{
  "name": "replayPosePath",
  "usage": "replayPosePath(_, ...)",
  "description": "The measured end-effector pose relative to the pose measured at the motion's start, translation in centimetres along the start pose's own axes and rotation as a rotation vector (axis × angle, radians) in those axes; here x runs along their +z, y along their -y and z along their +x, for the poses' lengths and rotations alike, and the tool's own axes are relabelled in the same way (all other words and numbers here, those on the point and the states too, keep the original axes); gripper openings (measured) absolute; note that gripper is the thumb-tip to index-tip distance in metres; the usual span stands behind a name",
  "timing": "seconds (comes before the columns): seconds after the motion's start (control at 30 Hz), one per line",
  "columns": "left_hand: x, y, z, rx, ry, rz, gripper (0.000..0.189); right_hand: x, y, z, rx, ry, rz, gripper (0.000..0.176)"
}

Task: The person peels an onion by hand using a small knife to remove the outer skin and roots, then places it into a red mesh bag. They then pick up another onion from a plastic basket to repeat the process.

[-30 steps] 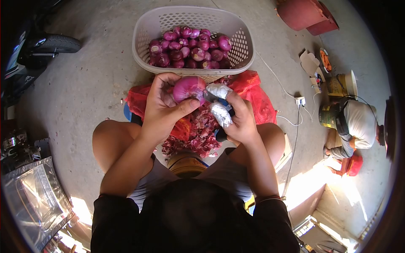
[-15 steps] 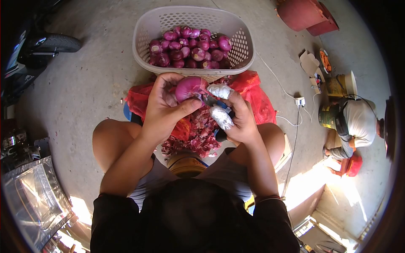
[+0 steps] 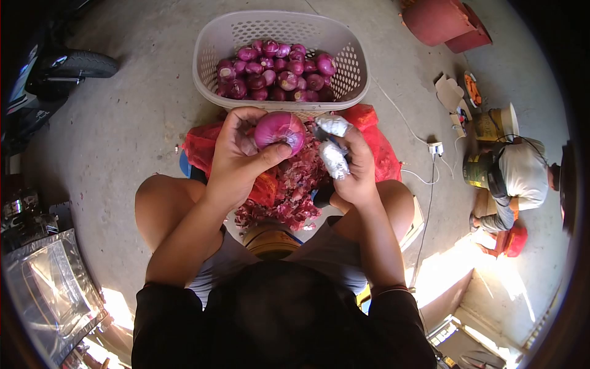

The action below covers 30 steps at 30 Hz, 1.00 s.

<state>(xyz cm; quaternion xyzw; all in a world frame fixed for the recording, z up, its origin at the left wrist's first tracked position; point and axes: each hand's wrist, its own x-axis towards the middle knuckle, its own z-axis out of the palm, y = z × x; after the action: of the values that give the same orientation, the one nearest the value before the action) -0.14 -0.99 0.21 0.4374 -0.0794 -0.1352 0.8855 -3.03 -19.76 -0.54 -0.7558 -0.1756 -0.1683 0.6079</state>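
Note:
My left hand (image 3: 238,147) is closed around a purple-red onion (image 3: 280,132), its thumb pressed on the near side. Close to the right of the onion is my right hand (image 3: 355,160), whose thumb and forefinger are wrapped in silvery foil or tape (image 3: 334,158). Its fingers are curled, and a small dark-grey edge shows by the wrapped fingertips; what it holds is mostly hidden. Below both hands lies a heap of torn onion skins (image 3: 289,200). Just beyond them stands a grey plastic basket (image 3: 206,67) with many peeled-looking onions (image 3: 270,77) inside.
Red mesh bags (image 3: 382,147) lie around the skins. A white cable with a power socket (image 3: 436,148) crosses the floor at right. Further right, a person (image 3: 522,175) bends by buckets (image 3: 479,169). A motorcycle wheel (image 3: 86,63) is at upper left; red tubs (image 3: 439,21) stand upper right.
My right hand has drawn away from the onion to the right, leaving a gap. The onion has turned in my left hand, and a loose flap of skin no longer shows at its right side.

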Motion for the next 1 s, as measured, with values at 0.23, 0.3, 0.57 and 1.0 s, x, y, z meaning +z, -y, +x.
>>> replayPosePath(0.23,0.1,-0.3,0.0,0.003,0.017,0.041,0.046,-0.3,-0.3,-0.9,0.039,0.138,-0.136,0.048)
replayPosePath(0.3,0.1,-0.1,0.1,0.047,0.032,0.066,0.046,-0.2,-0.6,-0.6,-0.001,0.171,-0.156,0.052)
replayPosePath(0.57,-0.1,-0.2,0.1,0.026,0.051,0.117,0.047,-0.4,-1.6,-0.8,-0.038,0.189,-0.154,0.051)
replayPosePath(1.0,0.0,-0.4,0.0,0.016,0.049,0.114,0.047,-0.1,-0.4,-1.0,0.13,0.106,0.059,0.04)
